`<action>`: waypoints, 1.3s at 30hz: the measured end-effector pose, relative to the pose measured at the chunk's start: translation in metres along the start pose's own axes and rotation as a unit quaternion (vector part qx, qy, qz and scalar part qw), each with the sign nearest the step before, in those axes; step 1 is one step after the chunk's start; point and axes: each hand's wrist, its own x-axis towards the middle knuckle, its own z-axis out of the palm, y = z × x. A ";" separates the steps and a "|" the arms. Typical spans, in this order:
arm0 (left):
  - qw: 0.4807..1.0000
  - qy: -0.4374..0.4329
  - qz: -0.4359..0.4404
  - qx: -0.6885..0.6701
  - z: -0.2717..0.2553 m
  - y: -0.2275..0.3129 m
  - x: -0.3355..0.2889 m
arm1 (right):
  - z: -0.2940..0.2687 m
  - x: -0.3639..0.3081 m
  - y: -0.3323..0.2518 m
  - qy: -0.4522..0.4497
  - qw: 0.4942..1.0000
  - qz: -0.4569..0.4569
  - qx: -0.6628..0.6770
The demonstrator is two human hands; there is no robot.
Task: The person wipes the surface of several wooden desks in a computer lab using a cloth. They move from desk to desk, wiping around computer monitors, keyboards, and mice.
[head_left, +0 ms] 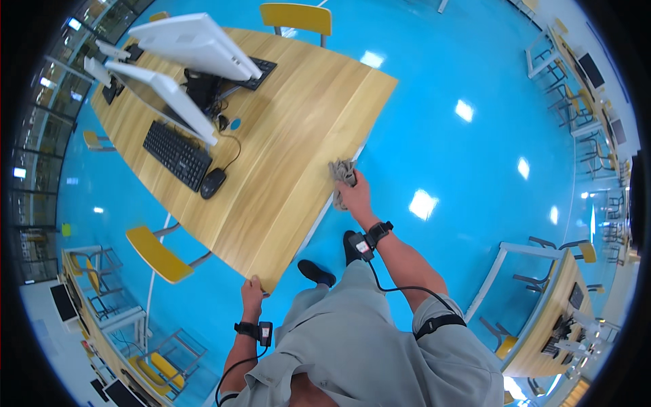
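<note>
A crumpled grey-brown cloth (343, 173) is bunched in my right hand (357, 195), which is closed on it at the right edge of the wooden table (291, 136). Part of the cloth rests over the table's edge and part hangs below my fingers. My left hand (253, 296) grips the table's near corner, fingers partly hidden at the rim. A black keyboard (178, 154) and a black mouse (213, 183) lie on the tabletop, farther left from both hands.
White monitors (196, 46) stand at the table's far left, with cables around their bases. A yellow chair (159, 254) sits at the near left side, another yellow chair (297, 18) at the far end. More wooden desks (546, 325) stand right and left on the blue floor (447, 156).
</note>
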 end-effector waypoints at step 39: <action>0.966 -0.192 0.023 0.174 -0.037 0.033 0.014 | 0.063 -0.094 0.026 0.103 0.910 0.182 0.357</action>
